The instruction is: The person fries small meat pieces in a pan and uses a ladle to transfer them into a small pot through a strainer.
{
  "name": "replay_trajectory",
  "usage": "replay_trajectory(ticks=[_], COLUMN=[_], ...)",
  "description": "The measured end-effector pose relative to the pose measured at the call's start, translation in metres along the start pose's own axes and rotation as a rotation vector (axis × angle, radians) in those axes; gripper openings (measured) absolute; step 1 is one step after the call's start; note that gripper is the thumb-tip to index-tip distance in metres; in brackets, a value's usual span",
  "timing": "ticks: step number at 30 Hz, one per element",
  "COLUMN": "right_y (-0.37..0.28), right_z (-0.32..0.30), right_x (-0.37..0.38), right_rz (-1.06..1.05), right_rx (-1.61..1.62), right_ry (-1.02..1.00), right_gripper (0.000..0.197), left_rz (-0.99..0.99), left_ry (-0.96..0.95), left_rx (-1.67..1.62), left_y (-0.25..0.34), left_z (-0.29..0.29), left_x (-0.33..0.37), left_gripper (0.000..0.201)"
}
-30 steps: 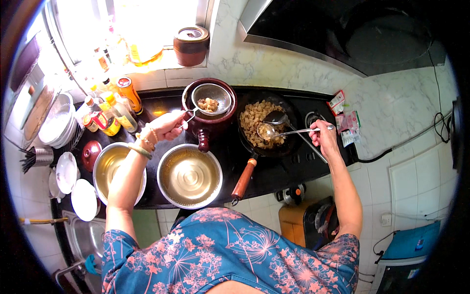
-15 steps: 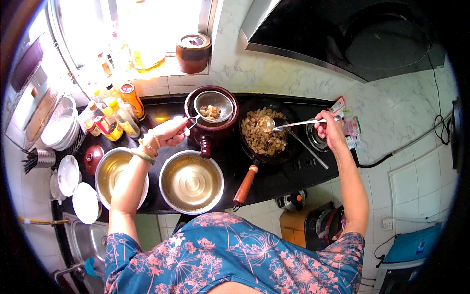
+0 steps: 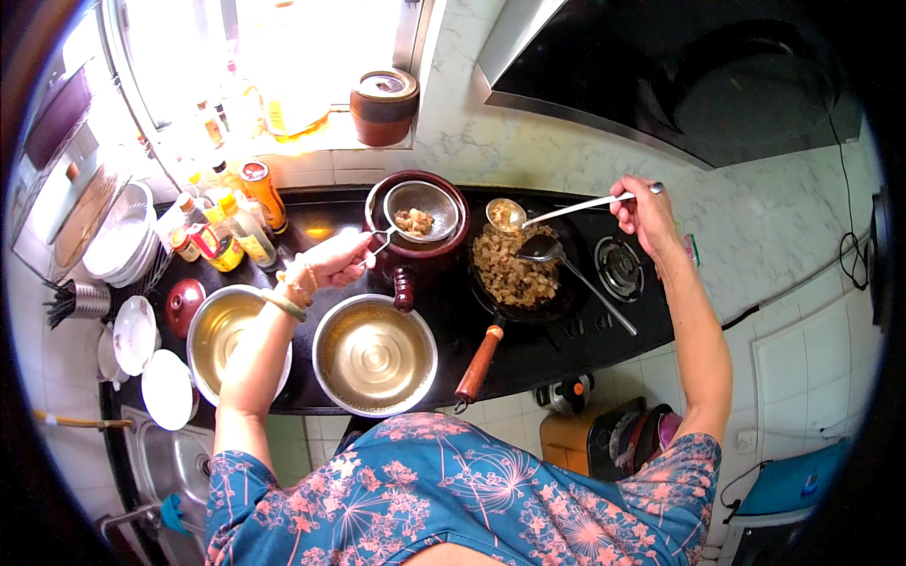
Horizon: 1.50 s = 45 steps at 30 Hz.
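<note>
Ladle (image 3: 507, 215) could spill, left of our right fingers (image 3: 626, 215), if they twist.
They're wrapped round it; our left fingers (image 3: 357, 247) are clasped on the strainer (image 3: 442, 209).

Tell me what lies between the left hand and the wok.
The dark red pot, with the mesh strainer over its mouth; the head view shows this.

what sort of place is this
A kitchen, probably a home one: there's a wooden-handled wok beside a bare stove burner, a range hood above, and a metal sink.
</note>
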State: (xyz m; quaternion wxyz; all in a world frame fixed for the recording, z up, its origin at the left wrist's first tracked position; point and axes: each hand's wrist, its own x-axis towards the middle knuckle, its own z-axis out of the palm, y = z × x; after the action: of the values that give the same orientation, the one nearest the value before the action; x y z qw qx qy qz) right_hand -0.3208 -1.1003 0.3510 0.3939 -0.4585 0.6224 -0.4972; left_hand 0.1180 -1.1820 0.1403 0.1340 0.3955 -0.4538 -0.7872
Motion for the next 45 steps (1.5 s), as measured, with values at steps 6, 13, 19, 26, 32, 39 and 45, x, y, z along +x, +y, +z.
replay_trajectory(ticks=[6,13,19,26,32,39,45], right_y=[-0.019,0.028,0.048,0.04,0.085,0.135,0.146], right_z=[0.05,0.135,0.117,0.043,-0.011,0.009,0.004], right_x=[0.022,-0.008,-0.04,-0.07,-0.093,-0.102,-0.085], right_rz=[-0.022,-0.422,-1.101,-0.197,0.068,-0.435,0.086], right_rx=[-0.018,-0.356,-0.8,-0.264,-0.549,-1.009,-0.291], right_ry=[-0.095,-0.297,-0.409,-0.009,0.038,-0.046,0.146], right_gripper=[0.019,0.02,0.01,0.029,0.03,0.017,0.023], left_rz=[0.012,0.009,0.01,0.001,-0.027,-0.052,-0.035], left_ry=[0.005,0.025,0.034,0.053,0.055,0.059,0.062], left_rx=[-0.022,-0.014,-0.027,-0.015,-0.015,-0.018,0.009], left_y=[-0.001,-0.003,0.0,0.002,0.002,0.005,0.002], left_z=[0.001,-0.001,0.004,0.004,0.005,0.005,0.001], left_x=[-0.001,-0.001,-0.002,-0.005,-0.002,-0.002,-0.002], left_gripper=[0.045,0.046,0.046,0.046,0.046,0.046,0.047])
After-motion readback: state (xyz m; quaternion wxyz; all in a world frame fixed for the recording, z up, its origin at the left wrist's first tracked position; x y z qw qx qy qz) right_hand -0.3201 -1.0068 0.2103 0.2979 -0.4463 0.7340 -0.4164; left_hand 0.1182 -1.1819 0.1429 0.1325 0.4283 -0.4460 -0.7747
